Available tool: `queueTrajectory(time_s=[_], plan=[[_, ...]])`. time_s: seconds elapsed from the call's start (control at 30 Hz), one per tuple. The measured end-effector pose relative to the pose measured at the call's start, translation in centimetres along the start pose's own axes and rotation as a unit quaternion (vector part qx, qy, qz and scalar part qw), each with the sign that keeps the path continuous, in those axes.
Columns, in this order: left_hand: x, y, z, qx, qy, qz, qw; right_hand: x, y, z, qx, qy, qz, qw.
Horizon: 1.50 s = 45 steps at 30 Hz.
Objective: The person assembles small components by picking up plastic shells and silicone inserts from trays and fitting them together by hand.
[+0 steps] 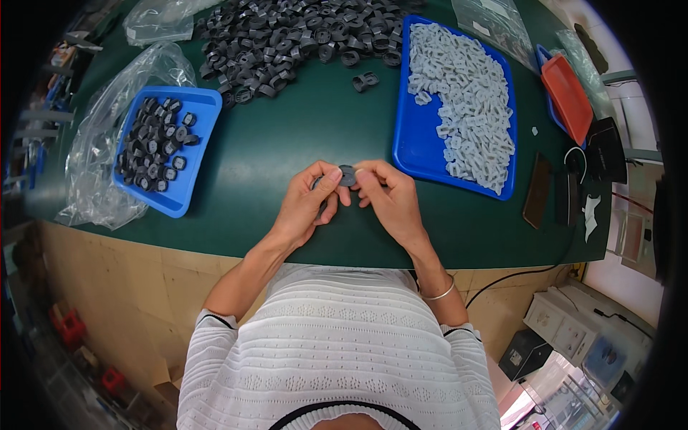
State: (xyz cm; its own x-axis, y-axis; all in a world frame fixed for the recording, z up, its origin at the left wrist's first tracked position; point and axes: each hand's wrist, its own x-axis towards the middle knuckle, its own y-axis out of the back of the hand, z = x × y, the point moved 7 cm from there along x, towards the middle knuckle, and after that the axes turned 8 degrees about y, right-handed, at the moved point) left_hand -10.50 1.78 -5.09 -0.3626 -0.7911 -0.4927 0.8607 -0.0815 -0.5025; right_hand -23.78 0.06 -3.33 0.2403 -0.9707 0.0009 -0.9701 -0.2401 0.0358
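Over the near middle of the table, my left hand (309, 197) pinches a dark grey round plastic part (347, 175) between thumb and fingers. More dark plastic shows behind the left fingers, partly covered. My right hand (390, 201) is closed, its thumb and index fingertips pressed together at the part's right edge. Whether a small piece sits between those right fingertips is too small to tell. Both wrists are held just above the table's front edge.
A blue tray (204, 118) at left holds small black round parts. Dark grey ring-shaped parts (301, 36) are heaped at the back. Another blue tray (419, 136) at right carries many small whitish pieces. Plastic bags (89, 154), a red tray (566, 97) and a phone-like slab (537, 190) lie around.
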Motion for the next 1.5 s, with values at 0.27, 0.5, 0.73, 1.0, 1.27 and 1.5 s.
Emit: queueTrajectory(time_s=[0.27, 0.5, 0.73, 1.0, 1.27, 1.5], plan=[[-1.1, 0.1, 0.1, 0.048, -0.063, 0.040, 0.996, 0.3, -1.0, -3.0, -0.156, 0.076, 0.037, 0.984], [-7.7, 5.5, 7.3, 0.311, -0.250, 0.288, 0.871, 0.0, -3.0, -3.6, -0.065, 0.084, -0.010, 0.994], [-14.5, 18.2, 18.0, 0.604, -0.329, 0.567, 0.454, -0.1, -0.2, -3.1, -0.127, 0.097, -0.013, 0.987], [-3.1, 3.7, 14.5, 0.607, -0.503, 0.299, 0.537, -0.3, 8.6, -5.8, -0.286, 0.175, 0.199, 0.921], [13.0, -4.4, 16.0, 0.679, -0.516, 0.216, 0.475, 1.6, 11.2, -6.8, -0.422, 0.226, 0.188, 0.858], [13.5, -4.9, 13.6, 0.744, -0.430, 0.167, 0.484, 6.1, 10.3, -6.6, -0.511, 0.235, 0.124, 0.817]])
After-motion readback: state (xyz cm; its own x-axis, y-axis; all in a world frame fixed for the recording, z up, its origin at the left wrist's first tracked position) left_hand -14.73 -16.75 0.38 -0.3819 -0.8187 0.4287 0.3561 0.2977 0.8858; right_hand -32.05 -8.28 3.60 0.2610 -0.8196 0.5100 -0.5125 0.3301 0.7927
